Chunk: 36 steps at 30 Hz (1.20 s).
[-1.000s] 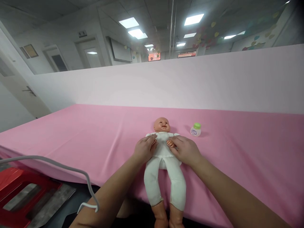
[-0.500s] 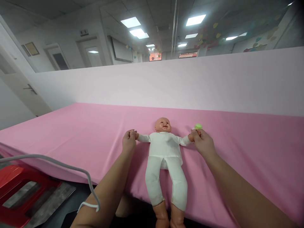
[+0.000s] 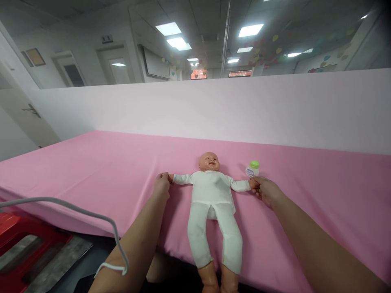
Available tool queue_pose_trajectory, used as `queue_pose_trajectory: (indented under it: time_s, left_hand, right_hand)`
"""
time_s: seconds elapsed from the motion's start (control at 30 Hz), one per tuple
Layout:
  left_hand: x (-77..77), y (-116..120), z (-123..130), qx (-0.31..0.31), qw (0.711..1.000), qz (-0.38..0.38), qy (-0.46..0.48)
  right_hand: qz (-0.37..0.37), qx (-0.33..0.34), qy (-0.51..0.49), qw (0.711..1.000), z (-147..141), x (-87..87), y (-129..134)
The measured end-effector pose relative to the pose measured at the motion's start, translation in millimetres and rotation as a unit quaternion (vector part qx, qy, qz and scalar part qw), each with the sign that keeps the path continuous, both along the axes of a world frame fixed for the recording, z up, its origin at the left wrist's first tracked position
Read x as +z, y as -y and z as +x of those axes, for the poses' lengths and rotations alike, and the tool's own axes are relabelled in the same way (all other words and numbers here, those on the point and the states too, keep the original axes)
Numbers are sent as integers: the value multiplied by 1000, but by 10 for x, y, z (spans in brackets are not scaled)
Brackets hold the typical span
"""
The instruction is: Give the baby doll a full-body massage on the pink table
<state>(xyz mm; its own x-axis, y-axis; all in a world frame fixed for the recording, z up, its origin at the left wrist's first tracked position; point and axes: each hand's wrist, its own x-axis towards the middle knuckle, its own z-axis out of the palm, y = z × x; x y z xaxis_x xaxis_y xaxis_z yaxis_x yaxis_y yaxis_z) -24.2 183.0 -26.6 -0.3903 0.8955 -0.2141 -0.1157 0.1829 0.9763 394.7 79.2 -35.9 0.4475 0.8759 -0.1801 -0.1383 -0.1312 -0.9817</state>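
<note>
Your left hand [image 3: 161, 185] and right hand [image 3: 269, 191] grip the supine doll [image 3: 211, 187] by its outstretched hands (the green-capped jar [image 3: 252, 168] stands just beyond your right).

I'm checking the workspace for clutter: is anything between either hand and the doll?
Nothing visible is. The left hand and right hand each grasp one of the hands of the doll directly. The green-lidded jar stands just beyond the right hand, not between it and the doll.
</note>
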Motion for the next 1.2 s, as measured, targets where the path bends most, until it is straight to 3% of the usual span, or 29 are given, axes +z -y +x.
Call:
queue_pose_trajectory:
  time_s: [0.33,0.53,0.73,1.0,1.2]
  left_hand:
    - [-67,-72,-16,-21,1000,2,21]
    - [-42,-68,-25,-36,998,4,59]
    - [-44,-28,-30,-53,997,6,60]
    - [-89,-88,-77,-44,997,-6,60]
    - [10,-57,-72,-48,996,-12,76]
  right_hand:
    - [-36,-3,-24,999,5,46,121]
    - [20,67,-115,991,88,76,208]
    - [32,103,-89,990,77,76,232]
    - [21,53,-58,997,52,34,193]
    - [29,54,-86,994,75,14,176]
